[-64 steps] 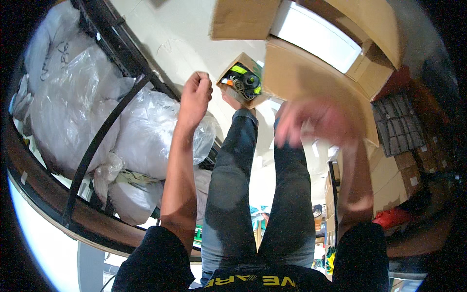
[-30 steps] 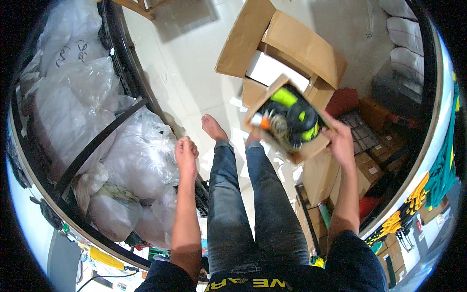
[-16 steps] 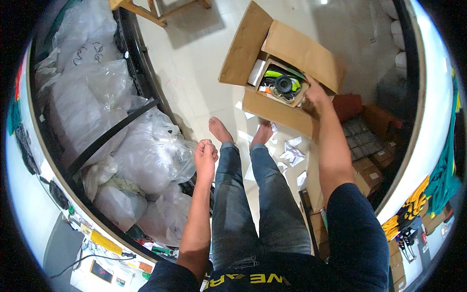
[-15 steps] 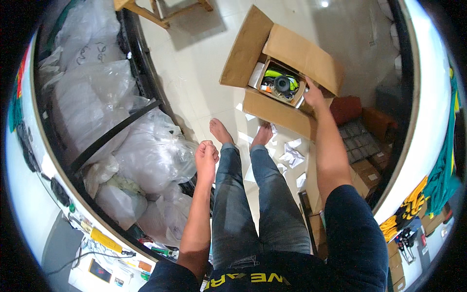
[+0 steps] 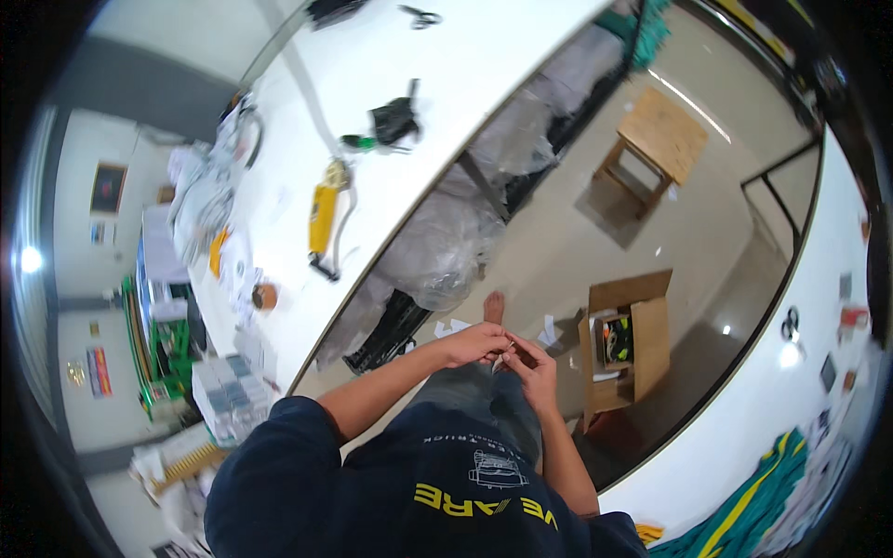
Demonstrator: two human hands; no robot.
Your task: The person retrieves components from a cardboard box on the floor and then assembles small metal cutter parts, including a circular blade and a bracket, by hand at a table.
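Note:
Just in front of my body, my left hand (image 5: 474, 344) and my right hand (image 5: 534, 365) meet with their fingers pinched together. Between the fingertips there seems to be something small, too small and hidden to name. The open cardboard box (image 5: 651, 344) stands on the floor to the right, its flaps spread. Inside it shows a smaller carton with dark and bright green items (image 5: 618, 340). White paper scraps (image 5: 547, 330) lie on the floor close beyond my hands.
A long white table (image 5: 391, 214) runs along the left, bearing a yellow corded tool (image 5: 323, 219), a black object (image 5: 394, 121) and scissors (image 5: 420, 17). Clear plastic bags (image 5: 442, 251) fill the shelf beneath. Beyond stands a wooden stool (image 5: 662, 135). Another white table (image 5: 744, 409) curves along the right.
My right hand has left the cardboard box and come together with my left hand in front of my body. The view has swung left, bringing the white table and stool into sight.

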